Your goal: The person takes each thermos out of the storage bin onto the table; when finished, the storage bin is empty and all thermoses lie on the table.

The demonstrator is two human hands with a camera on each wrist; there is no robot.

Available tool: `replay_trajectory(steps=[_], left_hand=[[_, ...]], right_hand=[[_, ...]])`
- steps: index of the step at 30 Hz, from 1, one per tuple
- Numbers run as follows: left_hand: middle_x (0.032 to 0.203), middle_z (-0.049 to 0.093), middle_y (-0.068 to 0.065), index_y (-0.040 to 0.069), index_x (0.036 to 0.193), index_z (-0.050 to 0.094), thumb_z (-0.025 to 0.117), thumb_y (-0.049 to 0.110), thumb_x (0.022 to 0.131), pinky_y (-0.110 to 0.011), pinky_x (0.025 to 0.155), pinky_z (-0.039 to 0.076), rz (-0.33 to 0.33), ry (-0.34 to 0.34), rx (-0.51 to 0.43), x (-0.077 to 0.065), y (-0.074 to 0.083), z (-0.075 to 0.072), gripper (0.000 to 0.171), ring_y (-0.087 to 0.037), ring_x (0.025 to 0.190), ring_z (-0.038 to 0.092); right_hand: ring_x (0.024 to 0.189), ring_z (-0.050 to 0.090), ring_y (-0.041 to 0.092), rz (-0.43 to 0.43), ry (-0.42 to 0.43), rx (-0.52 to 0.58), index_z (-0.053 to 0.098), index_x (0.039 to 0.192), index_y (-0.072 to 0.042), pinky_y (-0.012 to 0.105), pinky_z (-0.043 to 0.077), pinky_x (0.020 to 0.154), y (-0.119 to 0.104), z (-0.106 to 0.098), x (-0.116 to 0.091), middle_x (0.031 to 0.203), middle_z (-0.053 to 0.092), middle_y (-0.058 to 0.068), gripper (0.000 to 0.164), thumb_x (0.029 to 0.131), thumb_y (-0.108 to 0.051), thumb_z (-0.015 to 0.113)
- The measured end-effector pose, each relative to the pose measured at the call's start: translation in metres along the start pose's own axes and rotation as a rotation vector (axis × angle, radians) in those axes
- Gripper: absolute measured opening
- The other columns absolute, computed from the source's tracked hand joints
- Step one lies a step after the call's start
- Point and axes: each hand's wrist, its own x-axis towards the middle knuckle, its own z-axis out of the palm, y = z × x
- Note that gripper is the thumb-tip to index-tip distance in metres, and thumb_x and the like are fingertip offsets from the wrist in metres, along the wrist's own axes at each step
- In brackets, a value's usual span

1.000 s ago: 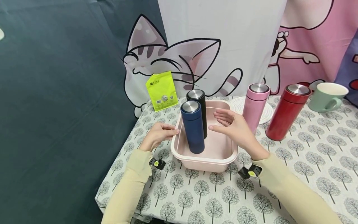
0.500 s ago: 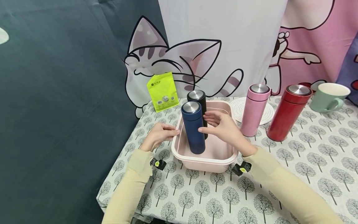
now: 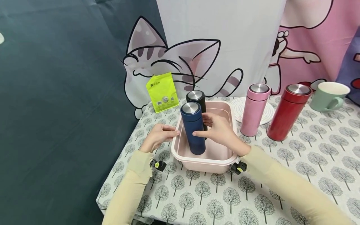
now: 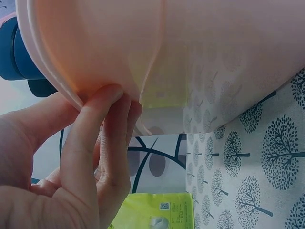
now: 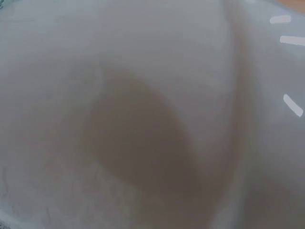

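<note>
A pale pink plastic basin (image 3: 206, 167) stands on the table, holding two upright thermos bottles. The navy blue thermos (image 3: 196, 142) is nearer to me; the black thermos (image 3: 197, 95) stands right behind it. My left hand (image 3: 161, 135) pinches the basin's left rim, with the thumb inside and fingers outside; the left wrist view shows these fingers (image 4: 114, 133) against the wall. My right hand (image 3: 220, 132) reaches over the basin and grips the blue thermos, thumb across its front and fingers going behind it. In the right wrist view, the blurred basin wall (image 5: 167, 43) fills the picture.
To the right stand a pink thermos (image 3: 254, 112), a red thermos (image 3: 289, 114) and a light green mug (image 3: 326, 97). A round white woven mat (image 3: 239, 107) lies behind the pink one. At the back left, a yellow-green pouch (image 3: 163, 93) leans against the cat-patterned curtain.
My right hand has moved left inside the basin, from beside the bottles to closing round the blue thermos. The left hand has stayed at the rim.
</note>
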Motion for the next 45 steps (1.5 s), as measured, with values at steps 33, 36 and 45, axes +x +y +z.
replay_trajectory(steps=[33,36,45], left_hand=[[0.095,0.072,-0.013,-0.014,0.116,0.063,0.073,0.004,0.087,-0.03,0.084,0.062,0.008,0.008,-0.027,-0.002,-0.001,0.0,0.036,-0.013,0.08,0.072],[0.094,0.072,-0.013,-0.013,0.115,0.063,0.073,0.004,0.086,-0.029,0.083,0.062,0.004,0.011,-0.026,0.0,-0.001,0.0,0.035,-0.012,0.079,0.071],[0.097,0.072,-0.016,-0.013,0.116,0.063,0.073,0.004,0.086,-0.03,0.084,0.061,0.002,0.001,-0.025,0.0,0.0,0.0,0.035,-0.013,0.079,0.072]], right_hand=[[0.101,0.07,0.024,-0.156,0.113,0.041,0.057,0.127,-0.003,0.037,0.059,0.092,-0.007,0.003,-0.016,0.114,0.069,0.009,0.069,0.069,-0.023,0.089],[0.101,0.069,0.024,-0.156,0.12,0.051,0.057,0.127,-0.004,0.038,0.059,0.092,-0.009,0.0,-0.019,0.112,0.069,0.008,0.068,0.069,-0.022,0.089],[0.099,0.07,0.023,-0.196,0.174,0.075,0.059,0.125,-0.005,0.035,0.059,0.091,-0.015,-0.012,-0.028,0.109,0.069,0.008,0.066,0.067,-0.016,0.09]])
